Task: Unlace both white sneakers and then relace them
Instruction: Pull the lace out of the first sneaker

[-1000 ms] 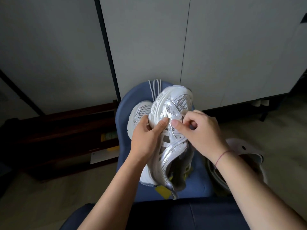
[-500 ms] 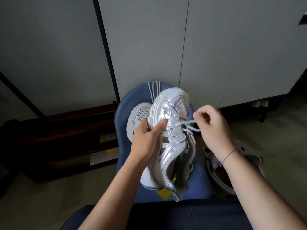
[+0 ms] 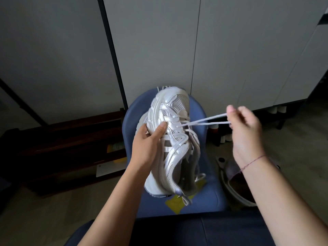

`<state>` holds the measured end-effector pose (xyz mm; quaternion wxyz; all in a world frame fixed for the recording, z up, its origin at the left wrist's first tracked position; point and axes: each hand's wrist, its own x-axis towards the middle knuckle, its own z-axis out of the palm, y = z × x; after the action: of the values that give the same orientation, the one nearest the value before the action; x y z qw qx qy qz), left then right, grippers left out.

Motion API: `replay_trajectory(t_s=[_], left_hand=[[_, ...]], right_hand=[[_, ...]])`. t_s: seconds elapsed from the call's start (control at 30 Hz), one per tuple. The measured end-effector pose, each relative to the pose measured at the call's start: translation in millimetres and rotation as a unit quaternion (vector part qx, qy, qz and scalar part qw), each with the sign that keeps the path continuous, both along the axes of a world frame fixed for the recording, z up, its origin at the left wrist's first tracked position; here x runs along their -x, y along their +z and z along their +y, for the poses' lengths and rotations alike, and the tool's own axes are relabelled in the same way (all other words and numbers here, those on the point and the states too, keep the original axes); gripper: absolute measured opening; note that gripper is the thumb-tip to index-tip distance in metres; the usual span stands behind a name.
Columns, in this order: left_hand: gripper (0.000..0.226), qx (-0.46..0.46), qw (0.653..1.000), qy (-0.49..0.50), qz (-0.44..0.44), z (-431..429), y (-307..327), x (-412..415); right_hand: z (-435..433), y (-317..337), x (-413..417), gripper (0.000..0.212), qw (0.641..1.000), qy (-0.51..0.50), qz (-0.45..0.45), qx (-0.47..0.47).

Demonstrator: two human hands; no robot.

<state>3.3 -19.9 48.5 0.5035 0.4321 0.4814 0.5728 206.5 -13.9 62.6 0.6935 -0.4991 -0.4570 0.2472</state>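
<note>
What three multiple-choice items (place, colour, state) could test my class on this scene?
1. Where does the lace from the sneaker lead? A) right hand B) floor C) wall
2. What colour is the chair? A) red B) blue C) green
3. What is the left hand doing? A) gripping the sneaker B) hanging idle C) pinching the lace
Answers: 1A, the right hand pinches the taut lace; 2B, the chair shows blue around the sneaker; 3A, its fingers wrap the sneaker's side.
</note>
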Motion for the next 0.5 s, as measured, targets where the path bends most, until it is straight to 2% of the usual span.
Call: replay_trajectory(t_s=[0.03,0.07,0.13,0.2,0.33,0.43,0.5], left_hand=[[0.027,0.001,1.0,0.005,0.008,0.9,-0.8,0.6],[0.028,0.002,1.0,0.006,0.018,1.7,-1.9,0.2],[0.027,0.002,0.999,0.006,0.032,2.0,-3.2,-1.7],[0.026,0.002,0.999,0.007,0.035,2.2,-3.0,-2.8],[0.025,0.0,1.0,-0.004,0.031,0.4,-3.1,-5.3],[0.028,-0.002,0.999,-0.014,0.045,-1.8,-4.1,-6.9],[0.027,-0.001,0.999,-0.018,0.037,-2.1,-3.6,-6.3]], right_hand=[[1.9,-2.5,-5.4,0.04,1.0,-0.006,0.006,0.016],[3.4,-5.4,-7.7,0.038,0.998,-0.014,-0.038,0.038],[5.7,-11.6,-5.0,0.023,0.982,-0.03,-0.176,0.061],[3.6,-11.1,6.0,0.012,0.964,-0.022,-0.266,0.018],[-2.4,-11.6,30.7,0.028,0.9,0.002,-0.433,-0.05],[-2.6,-11.2,36.4,0.03,0.884,-0.001,-0.462,-0.068],[-1.7,-9.0,34.2,0.027,0.906,0.021,-0.413,-0.088]])
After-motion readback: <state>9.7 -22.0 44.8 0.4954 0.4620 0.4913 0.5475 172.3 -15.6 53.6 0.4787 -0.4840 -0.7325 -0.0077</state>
